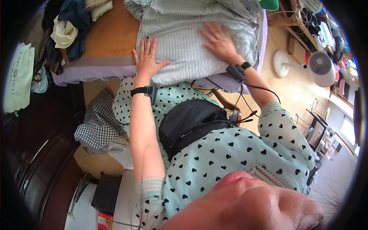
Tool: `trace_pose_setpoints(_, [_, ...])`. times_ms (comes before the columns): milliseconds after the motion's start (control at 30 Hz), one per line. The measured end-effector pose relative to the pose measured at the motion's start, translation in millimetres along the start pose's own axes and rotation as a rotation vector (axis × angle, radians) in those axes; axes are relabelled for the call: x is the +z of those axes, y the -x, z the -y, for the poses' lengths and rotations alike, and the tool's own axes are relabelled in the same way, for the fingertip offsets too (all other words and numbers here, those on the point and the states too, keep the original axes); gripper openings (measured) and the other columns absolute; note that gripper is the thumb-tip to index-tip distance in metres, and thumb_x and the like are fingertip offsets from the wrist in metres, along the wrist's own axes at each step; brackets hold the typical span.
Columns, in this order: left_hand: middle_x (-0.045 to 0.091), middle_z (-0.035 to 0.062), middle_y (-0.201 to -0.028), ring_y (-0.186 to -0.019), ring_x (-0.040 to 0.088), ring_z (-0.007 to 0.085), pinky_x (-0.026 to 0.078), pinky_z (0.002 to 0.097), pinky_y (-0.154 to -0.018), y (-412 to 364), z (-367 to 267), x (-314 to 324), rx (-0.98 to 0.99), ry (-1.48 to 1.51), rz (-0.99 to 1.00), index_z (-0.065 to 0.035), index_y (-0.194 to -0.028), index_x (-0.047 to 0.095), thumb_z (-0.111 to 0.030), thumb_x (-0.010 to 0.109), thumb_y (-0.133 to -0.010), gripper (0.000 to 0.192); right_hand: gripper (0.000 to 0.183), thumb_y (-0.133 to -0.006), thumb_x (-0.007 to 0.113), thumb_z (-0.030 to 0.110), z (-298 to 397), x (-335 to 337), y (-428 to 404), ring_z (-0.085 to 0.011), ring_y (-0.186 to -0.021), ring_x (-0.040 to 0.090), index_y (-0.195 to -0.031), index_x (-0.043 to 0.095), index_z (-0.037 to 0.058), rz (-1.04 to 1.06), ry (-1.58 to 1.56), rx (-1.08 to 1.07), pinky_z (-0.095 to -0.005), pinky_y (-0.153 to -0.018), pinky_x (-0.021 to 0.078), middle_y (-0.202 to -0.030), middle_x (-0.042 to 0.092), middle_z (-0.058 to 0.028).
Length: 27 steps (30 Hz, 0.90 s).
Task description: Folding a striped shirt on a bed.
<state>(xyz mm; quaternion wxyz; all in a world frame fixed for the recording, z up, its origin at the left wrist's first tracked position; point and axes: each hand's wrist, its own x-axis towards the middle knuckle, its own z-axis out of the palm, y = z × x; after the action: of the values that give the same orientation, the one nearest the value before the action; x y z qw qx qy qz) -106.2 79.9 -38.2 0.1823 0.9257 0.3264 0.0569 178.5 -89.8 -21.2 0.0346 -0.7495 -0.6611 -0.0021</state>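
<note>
A grey-and-white striped shirt (178,43) lies spread over the near part of a bed, its lower edge reaching my lap. My left hand (148,59) rests flat on the shirt's left side, fingers apart and thumb pointing right. Toward the right half, my right hand (219,41) is on the cloth with its fingers spread, slightly blurred. Neither hand grips anything. Both wrists wear black straps with small dark devices, and a black cable runs from the right one. Folds show at the shirt's upper right and along its right edge.
The bed has a brown mat (110,34) and a lilac ruffled skirt (100,75). Rolled clothes (75,24) lie at upper left. A white fan (320,69) stands on the floor at right. A black waist bag (192,123) sits on my lap, and houndstooth cloth (99,126) lies beside me.
</note>
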Motion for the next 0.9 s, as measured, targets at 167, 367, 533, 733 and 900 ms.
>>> trace_pose_setpoints(167, [0.01, -0.0014, -0.157, -0.145, 0.006, 0.023, 0.002, 0.0598, -0.112, 0.7, 2.1, 0.5, 0.017, -0.022, -0.007, -0.0286, -0.15, 0.013, -0.073, 0.065, -0.061, 0.112, 0.057, -0.094, 0.039, 0.054, -118.2, 27.6, 40.7, -0.0276, -0.143, 0.017, -0.146, 0.029, 0.0342, -0.229, -0.025, 0.294, -0.0514, -0.114, 0.0126, -0.154, 0.021, -0.0074])
trace_pose_setpoints(367, [0.009, -0.0024, -0.157, -0.145, 0.005, 0.0226, 0.003, 0.0596, -0.112, -9.9, 0.7, 4.9, 0.063, -0.013, -0.03, -0.0283, -0.15, 0.012, -0.073, 0.064, -0.062, 0.112, 0.059, -0.094, 0.036, 0.054, -163.4, 29.3, 60.2, -0.0296, -0.142, 0.02, -0.147, 0.026, 0.0308, -0.12, 0.019, 0.529, -0.062, -0.109, 0.0137, -0.153, 0.024, -0.0079])
trace_pose_setpoints(533, [0.007, -0.0018, -0.158, -0.145, 0.003, 0.0234, 0.003, 0.0605, -0.111, -6.7, 5.2, 4.5, 0.023, -0.018, -0.009, -0.0267, -0.151, 0.01, -0.071, 0.065, -0.064, 0.112, 0.048, -0.093, 0.05, 0.035, -38.9, 7.0, 27.2, -0.0308, -0.14, 0.024, -0.139, 0.042, 0.0232, -0.123, -0.096, 0.003, -0.0593, -0.109, 0.022, -0.15, 0.03, -0.0102])
trace_pose_setpoints(733, [0.008, -0.0014, -0.157, -0.145, 0.003, 0.0225, 0.0, 0.0564, -0.113, -10.0, -6.2, -0.3, -0.01, -0.078, 0.057, -0.026, -0.15, 0.011, -0.074, 0.063, -0.062, 0.113, 0.052, -0.093, 0.042, 0.047, 64.5, -19.3, 31.3, -0.0224, -0.144, 0.012, -0.143, 0.034, 0.0346, 0.2, -0.296, -0.412, -0.0504, -0.116, 0.0065, -0.156, 0.016, 0.0001])
trace_pose_setpoints(900, [0.009, -0.0014, -0.157, -0.145, 0.004, 0.0226, 0.0, 0.0559, -0.114, -6.7, -6.9, -3.2, 0.004, -0.042, 0.016, -0.0269, -0.15, 0.011, -0.075, 0.063, -0.061, 0.114, 0.056, -0.093, 0.044, 0.046, -13.7, -8.1, 62.1, -0.0207, -0.144, 0.01, -0.145, 0.026, 0.0388, 0.164, -0.135, -0.04, -0.048, -0.117, 0.0036, -0.156, 0.014, 0.0009])
